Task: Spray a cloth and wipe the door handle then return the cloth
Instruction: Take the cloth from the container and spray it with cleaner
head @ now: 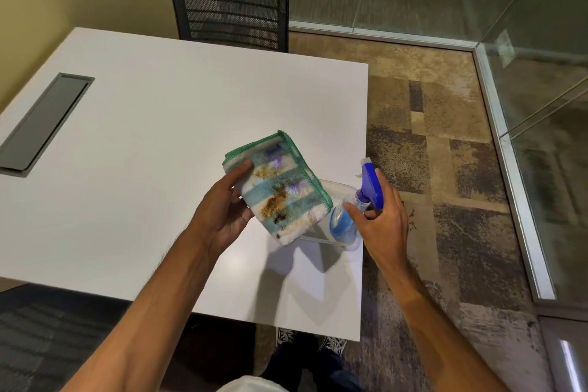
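Observation:
A folded cloth [280,188], striped teal and white with a green hem and brown stains, is held up over the white table [143,153] by my left hand [222,210]. My right hand [381,219] grips a clear spray bottle [346,219] with a blue trigger head, its nozzle at the upper left, close to the cloth's right edge. Both are above a clear plastic container [337,189] near the table's right edge. No door handle is in view.
A black mesh chair [229,6] stands at the table's far side. A grey cable hatch [44,121] is set into the table at left. Glass partition walls [525,105] with metal frames run along the right. Patterned carpet covers the floor between.

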`<action>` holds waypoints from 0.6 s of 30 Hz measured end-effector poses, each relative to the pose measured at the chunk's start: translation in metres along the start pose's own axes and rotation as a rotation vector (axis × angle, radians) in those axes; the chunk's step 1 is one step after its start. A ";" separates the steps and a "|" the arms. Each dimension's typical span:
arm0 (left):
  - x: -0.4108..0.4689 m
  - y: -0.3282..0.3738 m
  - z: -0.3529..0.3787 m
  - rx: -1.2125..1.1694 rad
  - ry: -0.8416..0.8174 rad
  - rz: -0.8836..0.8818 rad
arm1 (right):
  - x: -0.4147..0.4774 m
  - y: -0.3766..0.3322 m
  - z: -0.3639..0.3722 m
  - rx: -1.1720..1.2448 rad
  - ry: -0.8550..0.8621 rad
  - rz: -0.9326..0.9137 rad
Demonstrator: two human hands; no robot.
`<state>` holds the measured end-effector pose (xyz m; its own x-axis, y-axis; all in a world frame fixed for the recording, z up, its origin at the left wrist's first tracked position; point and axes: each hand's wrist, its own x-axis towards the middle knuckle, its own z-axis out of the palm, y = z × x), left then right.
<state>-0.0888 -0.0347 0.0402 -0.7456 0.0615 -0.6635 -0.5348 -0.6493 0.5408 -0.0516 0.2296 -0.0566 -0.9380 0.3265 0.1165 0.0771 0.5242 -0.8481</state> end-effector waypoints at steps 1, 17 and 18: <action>-0.002 0.001 0.001 -0.005 0.004 0.000 | -0.001 0.001 -0.001 0.002 -0.004 0.009; -0.044 0.012 0.018 0.076 -0.140 -0.034 | -0.077 -0.095 -0.052 0.778 -0.153 0.547; -0.046 0.011 0.020 0.096 -0.138 -0.054 | -0.077 -0.100 -0.050 0.843 -0.218 0.610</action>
<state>-0.0689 -0.0297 0.0871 -0.7588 0.2018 -0.6193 -0.6060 -0.5674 0.5576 0.0303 0.1914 0.0451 -0.8663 0.1582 -0.4738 0.3742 -0.4228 -0.8254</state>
